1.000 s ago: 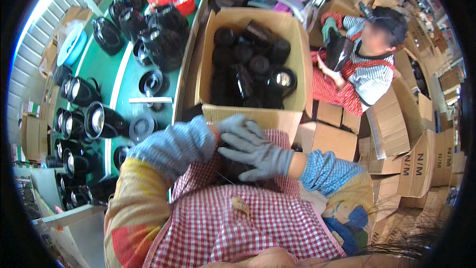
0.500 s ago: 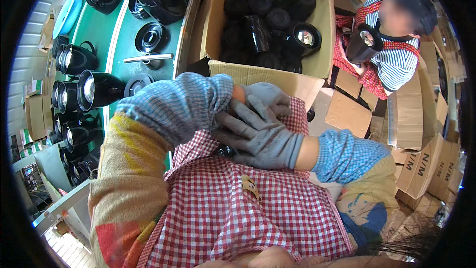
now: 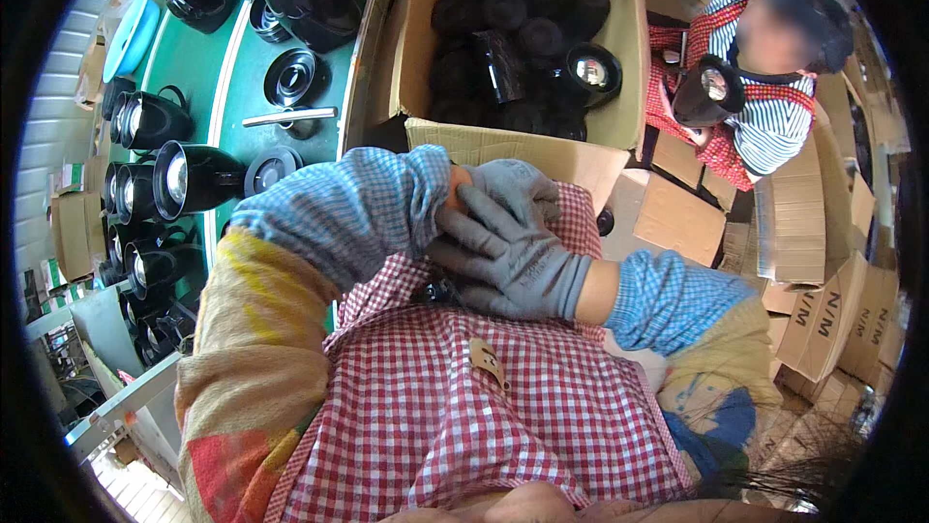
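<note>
Gloves of grey knit cover both hands: right hand lies over left hand, its fingers curled on the left glove's cuff at the blue checked sleeve. Behind, a cardboard box holds round black lids; glossy black kettles line the green desk

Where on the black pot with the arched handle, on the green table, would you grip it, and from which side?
Probably the thin arched handle, which stands free of the black pot on the side toward the cardboard box. Come from above on that side: the wide mouth offers nothing narrow, and other pots crowd its far side.
</note>
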`<state>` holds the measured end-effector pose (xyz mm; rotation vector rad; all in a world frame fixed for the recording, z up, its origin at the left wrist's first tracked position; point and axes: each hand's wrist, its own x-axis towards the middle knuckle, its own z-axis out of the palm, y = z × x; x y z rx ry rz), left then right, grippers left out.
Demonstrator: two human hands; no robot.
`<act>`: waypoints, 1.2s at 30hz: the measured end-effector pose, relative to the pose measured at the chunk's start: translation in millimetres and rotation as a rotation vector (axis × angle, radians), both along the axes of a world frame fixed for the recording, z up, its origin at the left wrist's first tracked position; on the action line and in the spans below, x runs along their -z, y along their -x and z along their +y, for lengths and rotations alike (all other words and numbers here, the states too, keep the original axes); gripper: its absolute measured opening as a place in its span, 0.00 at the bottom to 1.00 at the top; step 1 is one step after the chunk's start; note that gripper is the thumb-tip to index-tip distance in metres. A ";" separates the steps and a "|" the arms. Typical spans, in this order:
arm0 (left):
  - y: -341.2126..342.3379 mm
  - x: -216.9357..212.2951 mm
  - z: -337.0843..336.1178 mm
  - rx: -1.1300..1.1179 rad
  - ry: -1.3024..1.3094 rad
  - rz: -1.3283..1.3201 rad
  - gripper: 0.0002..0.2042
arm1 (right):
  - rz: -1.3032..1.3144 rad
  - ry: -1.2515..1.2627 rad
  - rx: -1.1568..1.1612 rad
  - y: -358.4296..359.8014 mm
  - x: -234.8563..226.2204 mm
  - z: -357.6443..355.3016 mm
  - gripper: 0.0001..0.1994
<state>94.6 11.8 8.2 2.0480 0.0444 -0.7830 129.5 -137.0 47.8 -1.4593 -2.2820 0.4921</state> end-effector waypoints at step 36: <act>75.4 -36.6 11.9 -0.107 -0.062 -0.503 0.14 | 0.018 -0.329 0.106 -58.6 -4.6 -40.3 0.59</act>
